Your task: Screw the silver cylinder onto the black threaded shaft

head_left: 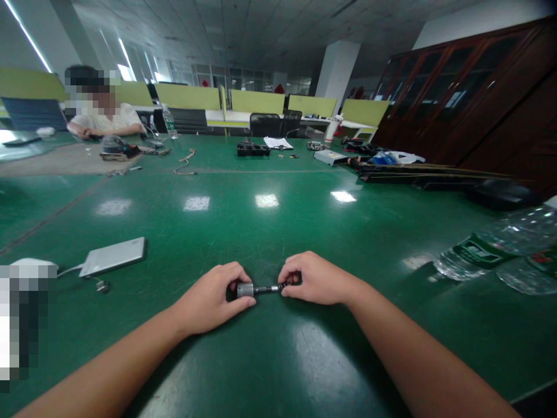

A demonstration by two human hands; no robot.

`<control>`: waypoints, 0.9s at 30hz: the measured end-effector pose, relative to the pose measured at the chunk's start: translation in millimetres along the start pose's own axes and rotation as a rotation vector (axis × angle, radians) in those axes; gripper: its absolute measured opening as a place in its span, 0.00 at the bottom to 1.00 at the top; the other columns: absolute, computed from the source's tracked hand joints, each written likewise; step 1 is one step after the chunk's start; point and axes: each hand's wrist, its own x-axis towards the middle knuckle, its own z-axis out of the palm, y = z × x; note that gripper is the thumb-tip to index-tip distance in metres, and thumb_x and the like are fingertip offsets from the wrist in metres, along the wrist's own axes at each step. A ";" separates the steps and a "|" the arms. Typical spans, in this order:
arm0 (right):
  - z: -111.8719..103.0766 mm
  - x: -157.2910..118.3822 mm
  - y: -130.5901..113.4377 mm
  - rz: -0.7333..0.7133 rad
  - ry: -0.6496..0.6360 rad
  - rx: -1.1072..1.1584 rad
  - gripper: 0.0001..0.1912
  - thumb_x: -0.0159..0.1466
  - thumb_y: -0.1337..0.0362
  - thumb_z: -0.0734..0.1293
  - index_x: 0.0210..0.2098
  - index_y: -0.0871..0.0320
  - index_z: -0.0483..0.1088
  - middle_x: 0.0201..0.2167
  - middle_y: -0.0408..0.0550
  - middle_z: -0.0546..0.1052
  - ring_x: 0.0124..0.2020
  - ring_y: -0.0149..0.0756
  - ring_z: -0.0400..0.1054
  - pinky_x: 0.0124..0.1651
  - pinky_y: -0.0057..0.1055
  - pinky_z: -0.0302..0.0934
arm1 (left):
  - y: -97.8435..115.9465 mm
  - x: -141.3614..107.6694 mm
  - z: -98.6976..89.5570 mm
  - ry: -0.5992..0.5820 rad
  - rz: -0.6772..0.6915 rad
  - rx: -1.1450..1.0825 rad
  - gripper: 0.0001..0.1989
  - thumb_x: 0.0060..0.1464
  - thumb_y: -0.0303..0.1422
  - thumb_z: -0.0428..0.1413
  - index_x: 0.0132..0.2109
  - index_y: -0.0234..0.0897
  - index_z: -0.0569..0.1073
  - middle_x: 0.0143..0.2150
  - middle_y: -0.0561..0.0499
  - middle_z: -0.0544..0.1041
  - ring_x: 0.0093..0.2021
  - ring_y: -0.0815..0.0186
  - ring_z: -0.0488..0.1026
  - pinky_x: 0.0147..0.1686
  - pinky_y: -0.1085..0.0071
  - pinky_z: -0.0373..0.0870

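Observation:
Low over the green table (226,232), my two hands grip opposite ends of one slim metal part. The fingers and thumb of my left hand (211,299) close around its thick grey cylinder (245,289). A thin dark shaft (264,289) runs from that cylinder to the right, lying roughly level. At the other end, my right hand (315,280) pinches a dark, spiral-looking tip (285,286) between thumb and fingers. Fingers partly cover both ends, so the part's exact kind cannot be made out.
A silver power bank (114,256) with a white cable lies at left. Clear plastic bottles (478,252) lie at right. Dark strips (404,174) and a black tray (253,149) are farther back. Across the table sits another person (107,119).

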 end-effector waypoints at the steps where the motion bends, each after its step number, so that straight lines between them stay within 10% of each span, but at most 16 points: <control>1: 0.1 0.0 -0.6 -0.004 0.000 0.001 0.07 0.56 0.67 0.72 0.36 0.57 0.79 0.30 0.43 0.77 0.30 0.30 0.68 0.33 0.26 0.58 | 0.1 0.1 -0.1 0.001 0.001 0.001 0.10 0.56 0.40 0.60 0.41 0.38 0.72 0.35 0.51 0.74 0.35 0.62 0.71 0.35 0.68 0.64; 27: 38.7 15.7 -18.2 -0.129 0.189 -0.027 0.06 0.58 0.67 0.71 0.36 0.59 0.78 0.29 0.45 0.77 0.33 0.34 0.68 0.38 0.29 0.59 | 1.0 5.5 4.4 0.005 0.016 -0.005 0.08 0.55 0.35 0.59 0.42 0.39 0.73 0.36 0.52 0.74 0.35 0.63 0.71 0.36 0.69 0.65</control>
